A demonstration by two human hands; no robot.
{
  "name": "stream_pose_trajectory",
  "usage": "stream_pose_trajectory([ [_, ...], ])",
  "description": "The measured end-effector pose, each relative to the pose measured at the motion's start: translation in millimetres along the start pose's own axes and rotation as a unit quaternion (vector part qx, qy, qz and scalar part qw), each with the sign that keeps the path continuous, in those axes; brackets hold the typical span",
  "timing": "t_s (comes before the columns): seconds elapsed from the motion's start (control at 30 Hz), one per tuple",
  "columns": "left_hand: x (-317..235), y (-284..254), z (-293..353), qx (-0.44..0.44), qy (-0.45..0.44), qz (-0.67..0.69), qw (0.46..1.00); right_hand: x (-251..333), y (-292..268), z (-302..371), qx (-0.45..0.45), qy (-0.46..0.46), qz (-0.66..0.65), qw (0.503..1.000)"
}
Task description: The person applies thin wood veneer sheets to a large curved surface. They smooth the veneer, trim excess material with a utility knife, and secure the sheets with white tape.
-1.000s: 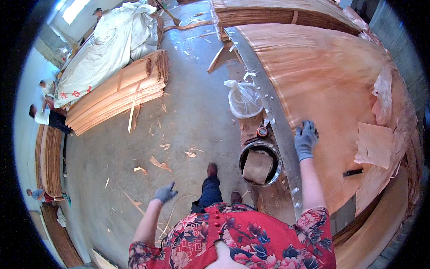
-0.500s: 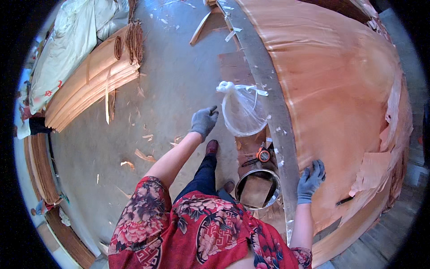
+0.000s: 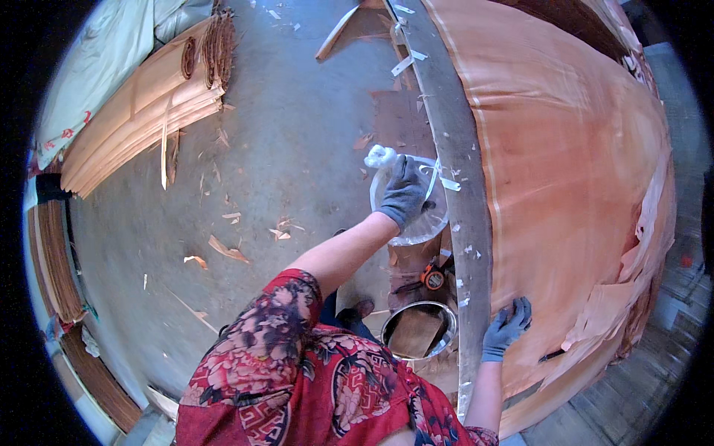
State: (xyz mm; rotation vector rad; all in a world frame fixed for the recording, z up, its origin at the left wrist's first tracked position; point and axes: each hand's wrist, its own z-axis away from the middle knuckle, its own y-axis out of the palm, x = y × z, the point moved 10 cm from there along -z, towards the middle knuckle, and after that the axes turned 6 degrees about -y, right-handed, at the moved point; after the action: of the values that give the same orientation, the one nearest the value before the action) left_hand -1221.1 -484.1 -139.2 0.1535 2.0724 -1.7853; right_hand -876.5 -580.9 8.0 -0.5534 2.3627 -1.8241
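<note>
My left hand [image 3: 404,195], in a grey glove, is over a clear plastic bag [image 3: 400,234] beside the long bench edge. Its fingers are stretched out toward a white strip at the bag's mouth; their tips are partly hidden. White bunched plastic [image 3: 381,156] sits at the bag's upper left. On the near part of a large reddish-brown veneer sheet [image 3: 558,201], my right hand [image 3: 507,329], also gloved, rests with its fingers apart, holding nothing.
A round metal container [image 3: 452,327] with a brown piece inside stands near my body, below an orange-and-black tape measure [image 3: 433,278]. A grey strip [image 3: 468,223] with white tape scraps borders the veneer. Stacked veneer [image 3: 141,123] lies far left; wood scraps [image 3: 227,249] litter the floor.
My left hand has moved right, from above the floor to the plastic bag. My right hand remains at the veneer, lower in the picture. The view has shifted slightly.
</note>
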Motion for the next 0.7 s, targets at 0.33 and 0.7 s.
stream_pose_trajectory([
  [0.33,30,-110,66,-0.165,-0.133,0.207,0.955,3,-3,4,-0.013,-0.007,-0.014,1.0],
  [0.7,-75,-296,190,-0.037,0.13,0.472,0.871,79,-18,10,-0.097,-0.023,-0.253,0.962],
])
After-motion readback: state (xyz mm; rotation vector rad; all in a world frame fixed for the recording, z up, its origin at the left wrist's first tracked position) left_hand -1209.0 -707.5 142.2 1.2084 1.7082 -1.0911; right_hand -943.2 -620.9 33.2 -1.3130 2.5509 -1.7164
